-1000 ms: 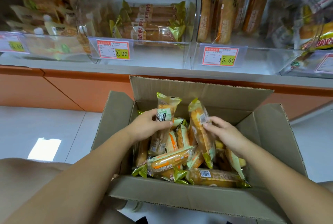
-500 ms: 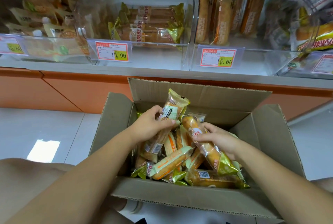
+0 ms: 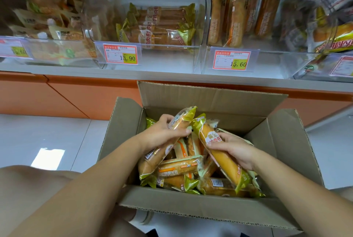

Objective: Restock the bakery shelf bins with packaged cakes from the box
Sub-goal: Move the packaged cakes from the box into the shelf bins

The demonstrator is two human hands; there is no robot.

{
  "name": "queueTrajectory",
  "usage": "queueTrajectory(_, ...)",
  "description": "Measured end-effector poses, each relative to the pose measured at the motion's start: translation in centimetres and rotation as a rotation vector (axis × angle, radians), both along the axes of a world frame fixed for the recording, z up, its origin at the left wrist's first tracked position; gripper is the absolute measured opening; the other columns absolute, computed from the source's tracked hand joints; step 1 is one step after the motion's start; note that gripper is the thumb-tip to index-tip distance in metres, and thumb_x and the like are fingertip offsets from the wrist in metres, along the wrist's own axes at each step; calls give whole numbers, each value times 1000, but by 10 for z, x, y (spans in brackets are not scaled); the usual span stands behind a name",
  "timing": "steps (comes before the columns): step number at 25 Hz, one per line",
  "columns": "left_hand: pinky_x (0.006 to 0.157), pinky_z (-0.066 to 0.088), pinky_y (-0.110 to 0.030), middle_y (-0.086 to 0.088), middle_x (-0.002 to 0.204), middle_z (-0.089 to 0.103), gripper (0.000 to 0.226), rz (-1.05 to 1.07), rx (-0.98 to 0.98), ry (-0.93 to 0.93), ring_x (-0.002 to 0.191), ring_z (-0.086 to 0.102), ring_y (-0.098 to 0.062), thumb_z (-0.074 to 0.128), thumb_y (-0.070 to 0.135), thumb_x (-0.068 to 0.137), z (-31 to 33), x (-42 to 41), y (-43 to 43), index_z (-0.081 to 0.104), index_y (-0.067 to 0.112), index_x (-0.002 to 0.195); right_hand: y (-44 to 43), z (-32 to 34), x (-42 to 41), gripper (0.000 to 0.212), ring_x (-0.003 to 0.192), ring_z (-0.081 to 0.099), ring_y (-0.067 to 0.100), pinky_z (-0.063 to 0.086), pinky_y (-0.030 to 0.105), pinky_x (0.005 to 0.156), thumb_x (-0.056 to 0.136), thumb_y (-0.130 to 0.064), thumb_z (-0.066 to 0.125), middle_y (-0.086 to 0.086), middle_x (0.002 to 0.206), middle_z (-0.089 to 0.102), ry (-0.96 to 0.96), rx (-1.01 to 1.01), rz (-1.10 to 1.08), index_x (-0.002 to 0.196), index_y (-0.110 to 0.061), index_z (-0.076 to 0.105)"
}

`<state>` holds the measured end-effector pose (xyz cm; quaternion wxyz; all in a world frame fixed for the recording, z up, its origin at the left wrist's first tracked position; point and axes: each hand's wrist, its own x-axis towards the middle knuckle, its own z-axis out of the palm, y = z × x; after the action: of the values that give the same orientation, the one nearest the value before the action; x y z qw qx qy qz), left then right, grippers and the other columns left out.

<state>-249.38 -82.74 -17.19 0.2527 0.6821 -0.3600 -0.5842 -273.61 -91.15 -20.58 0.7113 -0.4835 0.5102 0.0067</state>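
Note:
An open cardboard box sits in front of me with several long packaged cakes in green-and-clear wrappers. My left hand grips one cake pack that slants up to the right. My right hand grips another cake pack that slants down to the right. Both packs are partly lifted above the pile, their upper ends close together. Above the box, the clear shelf bin tagged 13.90 holds a stack of the same cakes at its back.
To the right, a clear bin tagged 15.60 holds upright bread packs. More bins with other packaged goods stand at the far left and far right. An orange panel runs under the shelf. My knee is at the lower left, over the white floor.
Both hands have tilted their packs from upright to slanted. The right-hand pack now leans so its top points up-left, next to the left-hand pack's top.

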Motion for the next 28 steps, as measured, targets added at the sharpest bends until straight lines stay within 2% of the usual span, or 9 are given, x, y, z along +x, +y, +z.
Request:
queueTrajectory(2,73,59,-33,-3,109,65,65,-60,-35,-65,88,71,-20,81,43,74,-1,0,1,37,26,119,2,2,2,76,89,71,21,58,38,78,56,-44,86,2,106,71,144,-166,73,122,-27,53)
queueTrajectory(4,69,56,-28,-1,104,65,55,-153,-102,-239,86,69,-16,78,37,80,-2,-2,1,37,25,114,5,6,4,64,86,70,16,56,32,76,67,-42,83,-3,103,69,208,-288,99,120,-32,49)
queueTrajectory(7,75,55,-29,6,105,61,41,-235,-196,-383,90,64,-11,73,41,82,-5,-3,2,45,31,111,5,9,3,47,87,67,12,54,30,79,76,-35,78,-5,101,68,245,-392,174,114,-30,51)
queueTrajectory(10,72,50,-22,5,112,46,39,-224,-207,-331,98,56,-11,67,43,87,2,-3,2,54,36,123,4,15,0,41,88,65,12,53,30,81,77,-34,77,-6,101,67,252,-457,207,111,-30,54)
queueTrajectory(12,73,47,-14,8,117,53,42,-190,-179,-233,98,58,-7,64,40,91,10,1,2,53,34,131,2,26,-2,39,87,66,12,53,31,80,76,-34,78,-7,99,68,252,-524,201,109,-30,58)
queueTrajectory(15,85,54,-27,10,112,67,40,-125,-166,-106,95,67,-7,60,37,95,28,9,2,51,30,134,-4,57,-4,36,88,66,11,50,28,79,75,-29,78,-8,96,69,236,-659,204,106,-29,60)
queueTrajectory(18,81,54,-34,7,112,65,34,-55,-213,-98,92,67,-14,49,34,101,59,16,-2,47,32,134,-9,96,-2,37,87,66,8,51,26,74,76,-31,78,-12,95,68,214,-783,194,107,-31,59)
queueTrajectory(22,93,48,-34,9,120,60,47,-57,-284,-194,103,61,-13,47,61,90,102,31,0,45,40,132,-14,156,15,37,80,62,-4,46,17,70,74,-31,79,-18,94,67,224,-979,221,103,-38,57)
queueTrajectory(28,68,44,-18,19,101,57,58,-196,-336,-452,84,58,1,61,57,86,160,72,10,42,35,137,-28,275,79,44,80,59,-1,45,20,65,74,-44,76,-20,95,62,354,-1226,436,111,-43,51)
